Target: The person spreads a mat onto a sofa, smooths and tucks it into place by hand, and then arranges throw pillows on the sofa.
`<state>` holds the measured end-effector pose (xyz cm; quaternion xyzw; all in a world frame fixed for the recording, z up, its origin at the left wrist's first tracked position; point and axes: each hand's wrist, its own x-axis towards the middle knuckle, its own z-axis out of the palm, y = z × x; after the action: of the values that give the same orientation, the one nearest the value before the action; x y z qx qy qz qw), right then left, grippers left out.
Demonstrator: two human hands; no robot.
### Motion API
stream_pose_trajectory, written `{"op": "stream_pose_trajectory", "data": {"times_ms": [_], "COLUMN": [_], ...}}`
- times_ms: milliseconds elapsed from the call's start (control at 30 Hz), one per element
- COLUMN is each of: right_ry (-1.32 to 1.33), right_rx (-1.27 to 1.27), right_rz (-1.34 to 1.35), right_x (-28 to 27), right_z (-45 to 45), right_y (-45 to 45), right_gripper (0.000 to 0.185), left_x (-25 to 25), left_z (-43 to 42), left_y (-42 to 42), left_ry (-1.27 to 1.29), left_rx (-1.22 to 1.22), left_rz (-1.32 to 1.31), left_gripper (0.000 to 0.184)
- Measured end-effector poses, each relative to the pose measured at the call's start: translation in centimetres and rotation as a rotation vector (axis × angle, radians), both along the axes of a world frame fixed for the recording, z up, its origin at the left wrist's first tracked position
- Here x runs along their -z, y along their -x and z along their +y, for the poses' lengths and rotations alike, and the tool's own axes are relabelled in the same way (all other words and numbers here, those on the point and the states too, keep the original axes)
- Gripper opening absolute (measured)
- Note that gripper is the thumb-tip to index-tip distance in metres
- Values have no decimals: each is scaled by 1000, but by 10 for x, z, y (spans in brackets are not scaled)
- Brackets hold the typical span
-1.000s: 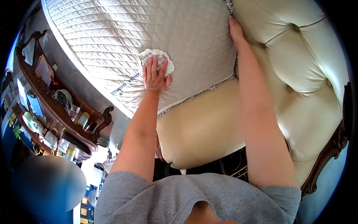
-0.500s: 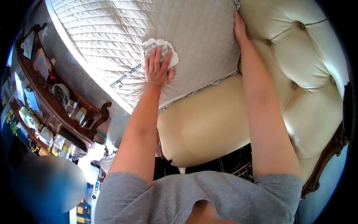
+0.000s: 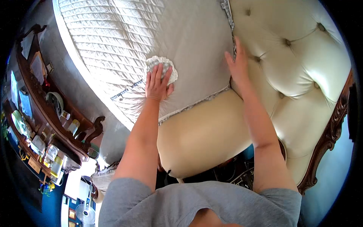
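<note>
Over the cream sofa seat (image 3: 204, 132), I see the quilted cover (image 3: 196, 45) spread out, its ruffled edge (image 3: 206, 99) crossing the seat and running up beside the tufted backrest (image 3: 291, 72). My left hand (image 3: 157, 83) lies palm down on the lace-edged patch (image 3: 169, 65), open, with its fingers a little apart — it grips nothing that I can make out. A dark patterned strip (image 3: 126, 91) runs slantwise from near the patch, and narrow gathers crease the cover around and above it.

My right hand (image 3: 238, 65) is at the cover's side edge, next to the backrest, open with the thumb held away from the fingers; from my view I cannot tell whether it pinches any fabric. Carved wood (image 3: 328, 136) borders the backrest. Off to the left — beyond the cover — stands a dark wooden table (image 3: 62, 128) with jars and papers about it.
</note>
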<state>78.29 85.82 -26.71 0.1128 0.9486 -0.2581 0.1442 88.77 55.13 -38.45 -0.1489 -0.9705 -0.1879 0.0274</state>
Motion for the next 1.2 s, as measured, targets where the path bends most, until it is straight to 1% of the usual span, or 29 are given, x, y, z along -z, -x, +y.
{"op": "stream_pose_trajectory", "data": {"times_ms": [33, 100, 133, 200, 233, 300, 433, 500, 533, 567, 633, 667, 733, 767, 833, 867, 933, 1000, 1033, 1067, 1133, 1167, 1200], "right_ry": [92, 167, 171, 108, 115, 30, 138, 251, 252, 459, 502, 505, 523, 534, 148, -44, -3, 131, 178, 203, 171, 139, 93], "right_rx": [-114, -95, -100, -82, -88, -30, 52, 144, 144, 288, 534, 534, 308, 306, 369, 392, 358, 226, 164, 109, 30, 2, -12], "right_rz": [185, 238, 237, 271, 272, 224, 231, 192, 189, 32, -125, -140, -20, -37, 90, 154, 164, 207, 228, 249, 307, 329, 350], "right_x": [-6, 15, 27, 49, 60, 84, 105, 107, 100, 82, 88, 110, 156, 157, 125, 120, 137, 142, 142, 141, 133, 128, 125], "right_z": [-6, -10, -11, -10, -11, -9, -8, -6, 0, 3, 2, 14, 37, 29, -3, -16, -6, 11, 18, 23, 23, 21, 20], "right_y": [22, 71, 91, 125, 134, 140, 153, 165, 171, 180, 196, 206, 209, 203, 197, 192, 188, 179, 173, 163, 131, 111, 88], "right_gripper": [63, 58, 58, 71, 71, 74, 77, 77, 77, 76, 71, 71, 69, 69, 61, 57, 57, 56, 55, 55, 54, 54, 54], "left_x": [2, 5, 5, 7, 10, 13, 14, 14, 14, 14, 14, 14, 12, 10, 12, 13, 13, 10, 8, 8, 6, 1, -1], "left_z": [-1, -2, -2, -2, -2, -2, -2, -3, -2, -1, -3, -3, -4, -3, -3, -4, -4, -4, -5, -5, -6, -6, -7], "left_y": [0, -2, -3, -2, -2, -3, -3, -2, -2, -2, -2, -1, 0, -1, -1, -1, 1, 1, 1, 1, 1, 1, 0], "left_ry": [-4, 7, 10, 40, 45, 38, 61, 71, 72, 73, 57, 64, 91, 86, 101, 104, 97, 84, 48, 54, 15, -10, -15], "left_rx": [5, 12, 7, 11, 4, 6, 13, 13, 12, 8, 17, 14, 27, 14, 10, 10, 2, 13, 20, 10, 21, 29, 20], "left_rz": [11, 23, 22, 2, 4, 71, 100, 121, 146, 142, 127, 115, 147, 117, 126, 149, 155, 170, 130, 128, 120, 54, 52], "left_gripper": [60, 58, 58, 57, 57, 57, 54, 54, 53, 53, 52, 52, 51, 56, 56, 56, 56, 55, 59, 59, 61, 63, 63]}}
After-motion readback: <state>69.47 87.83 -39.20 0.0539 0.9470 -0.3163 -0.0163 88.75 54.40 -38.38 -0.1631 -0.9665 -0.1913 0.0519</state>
